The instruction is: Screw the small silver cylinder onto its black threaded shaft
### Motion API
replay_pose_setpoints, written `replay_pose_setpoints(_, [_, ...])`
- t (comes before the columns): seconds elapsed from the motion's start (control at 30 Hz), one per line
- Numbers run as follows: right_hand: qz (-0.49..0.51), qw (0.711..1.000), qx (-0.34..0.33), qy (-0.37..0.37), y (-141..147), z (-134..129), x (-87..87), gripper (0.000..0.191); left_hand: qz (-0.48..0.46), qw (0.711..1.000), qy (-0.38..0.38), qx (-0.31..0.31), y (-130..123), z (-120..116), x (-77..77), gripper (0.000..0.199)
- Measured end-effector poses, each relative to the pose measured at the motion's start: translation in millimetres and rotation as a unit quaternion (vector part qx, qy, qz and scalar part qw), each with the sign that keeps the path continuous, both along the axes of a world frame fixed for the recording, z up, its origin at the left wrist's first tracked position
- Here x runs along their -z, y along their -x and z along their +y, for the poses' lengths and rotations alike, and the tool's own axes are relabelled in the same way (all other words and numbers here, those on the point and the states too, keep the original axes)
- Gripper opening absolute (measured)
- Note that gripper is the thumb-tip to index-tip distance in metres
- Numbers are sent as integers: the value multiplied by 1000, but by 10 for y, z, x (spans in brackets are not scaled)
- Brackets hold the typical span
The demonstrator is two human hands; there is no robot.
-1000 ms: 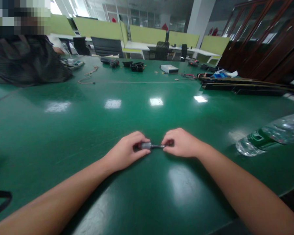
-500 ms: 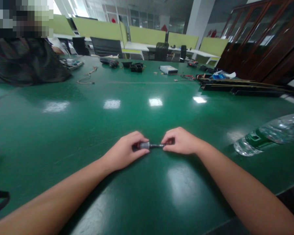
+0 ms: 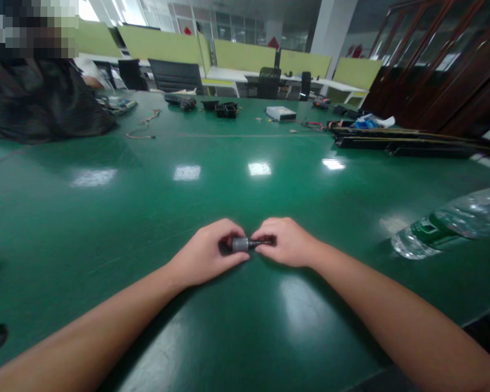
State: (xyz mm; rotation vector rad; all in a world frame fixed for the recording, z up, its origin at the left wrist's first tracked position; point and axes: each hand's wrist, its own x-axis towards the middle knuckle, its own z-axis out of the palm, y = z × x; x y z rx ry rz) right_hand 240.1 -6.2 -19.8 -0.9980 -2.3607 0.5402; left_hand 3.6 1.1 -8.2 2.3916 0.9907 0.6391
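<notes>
Low in the middle of the view, a small grey cylinder with a thin dark shaft point(image 3: 240, 244) lies level, close above or on the green tabletop; I cannot tell which. My left hand point(image 3: 210, 250) is closed on the grey cylinder from the left, thumb below and fingers above. From the right, the thumb and fingertips of my right hand point(image 3: 283, 242) pinch the thin shaft close to where it meets the cylinder. The shaft's far end runs back into the shade under my right fingers. Its exact kind is too small to make out.
On the right, a clear plastic bottle point(image 3: 436, 231) with a green label lies on its side on the green table point(image 3: 147, 201). Farther back are a dark bag point(image 3: 44, 103), a grey box point(image 3: 281, 113), black parts point(image 3: 226, 110), a cable point(image 3: 147, 122) and long black strips point(image 3: 392, 140).
My right hand has slid left along the shaft, closer to the grey cylinder. My left hand keeps its hold in nearly the same place.
</notes>
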Motion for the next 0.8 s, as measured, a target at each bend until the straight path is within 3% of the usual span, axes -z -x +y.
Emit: replay_pose_setpoints(0.8, [-28, 999, -14, -25, 34, -17, 1, 16, -6, 1000, 13, 17, -2, 0, 4, 18])
